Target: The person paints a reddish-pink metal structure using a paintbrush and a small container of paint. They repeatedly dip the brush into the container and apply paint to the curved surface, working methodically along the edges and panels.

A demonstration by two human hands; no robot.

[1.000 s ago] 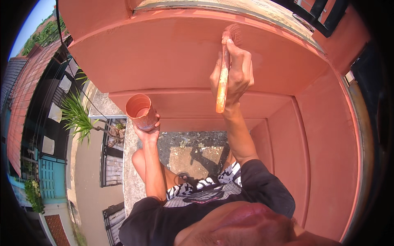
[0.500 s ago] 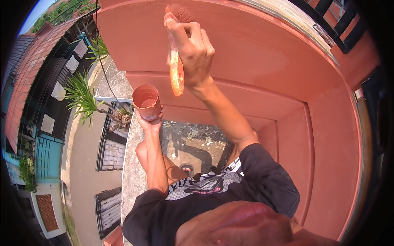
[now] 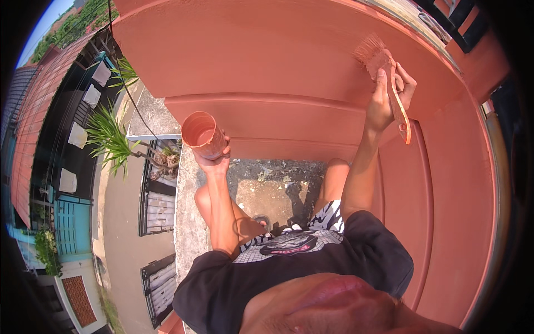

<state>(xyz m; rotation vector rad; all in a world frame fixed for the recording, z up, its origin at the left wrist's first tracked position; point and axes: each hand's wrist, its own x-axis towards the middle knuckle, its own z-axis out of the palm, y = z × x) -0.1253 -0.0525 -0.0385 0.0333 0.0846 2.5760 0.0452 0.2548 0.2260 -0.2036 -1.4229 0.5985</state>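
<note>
My right hand [image 3: 387, 96] is closed round a paintbrush [image 3: 396, 106] with a paint-smeared orange handle. Its splayed, reddish bristles touch or almost touch the terracotta-coloured wall [image 3: 267, 55], toward the upper right; I cannot tell which. Lower on the left, my left hand [image 3: 216, 161] grips a paint cup [image 3: 203, 136] from below and the side. The cup is coated in the same terracotta colour, its mouth faces up toward me, and some paint shows inside.
Ledges step across the wall below the brush, and a side panel [image 3: 456, 183] bends down at right. A concrete ledge [image 3: 192, 222] runs on my left, above a street with a spiky plant [image 3: 108, 133]. A dark cable [image 3: 130, 94] hangs nearby. Black metal bars [image 3: 464, 28] stand at upper right.
My right hand has swung the paintbrush from the upper middle across to the right and somewhat lower, turning it so the bristles point up-left. The left hand with the cup has barely shifted.
</note>
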